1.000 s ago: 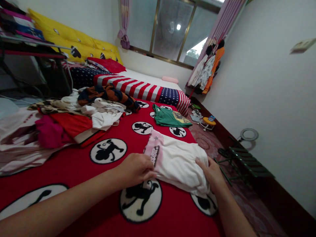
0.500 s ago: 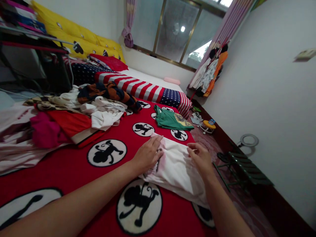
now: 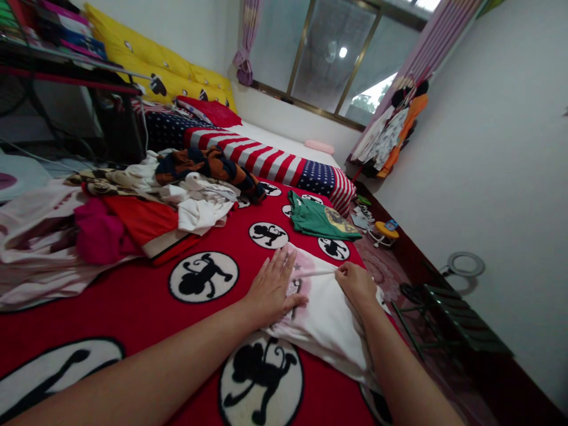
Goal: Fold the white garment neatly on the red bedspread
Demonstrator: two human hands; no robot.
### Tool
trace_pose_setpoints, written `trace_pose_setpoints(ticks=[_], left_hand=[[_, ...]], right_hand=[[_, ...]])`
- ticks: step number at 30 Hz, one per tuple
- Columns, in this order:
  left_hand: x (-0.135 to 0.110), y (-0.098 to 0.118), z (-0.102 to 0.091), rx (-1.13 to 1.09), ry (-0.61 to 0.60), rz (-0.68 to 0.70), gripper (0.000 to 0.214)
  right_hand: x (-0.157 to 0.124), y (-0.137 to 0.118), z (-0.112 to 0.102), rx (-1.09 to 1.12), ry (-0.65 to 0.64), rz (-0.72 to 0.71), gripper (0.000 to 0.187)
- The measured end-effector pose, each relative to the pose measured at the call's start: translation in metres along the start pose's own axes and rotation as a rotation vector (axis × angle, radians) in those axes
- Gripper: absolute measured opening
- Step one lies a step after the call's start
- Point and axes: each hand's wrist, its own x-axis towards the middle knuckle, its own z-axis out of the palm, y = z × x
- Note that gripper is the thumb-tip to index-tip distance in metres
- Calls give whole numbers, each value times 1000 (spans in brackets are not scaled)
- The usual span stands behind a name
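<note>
A white and pink shirt (image 3: 331, 322) lies partly folded on the red blanket (image 3: 146, 302) with black cartoon patches. My left hand (image 3: 275, 287) rests flat on the shirt's left side, fingers spread. My right hand (image 3: 355, 283) pinches the shirt's folded upper edge near its middle. A folded green shirt (image 3: 322, 219) lies farther up the bed, beyond both hands.
A heap of loose clothes (image 3: 146, 204) in white, red, pink and orange fills the bed's left side. A stars-and-stripes quilt (image 3: 270, 160) and yellow pillows (image 3: 146, 71) lie behind. The bed's right edge drops to a floor with a green folding chair (image 3: 457, 322) and a small yellow stool (image 3: 385, 231).
Both hands moved from the shirt's near edge up toward its far edge. The left hand went flat on the cloth; the right took hold of the upper fold.
</note>
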Motion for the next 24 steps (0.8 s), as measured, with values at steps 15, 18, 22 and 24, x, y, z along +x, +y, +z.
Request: trace_pose_setpoints(ticks=[15,18,22,24], left_hand=[[0,2,-5,3,71,117,95],[2,2,-8,30,-35,113,92],[3,2,-10,17,-128,55,88],[3,0,-11,-41,-113,50,83]], right_hand=[[29,-73,13,363,23,-257,29],[27,-73,27,343,75,-164,26],[28,-74,32,335,34,-163,19],[24,-72,27,349,4,-197,21]])
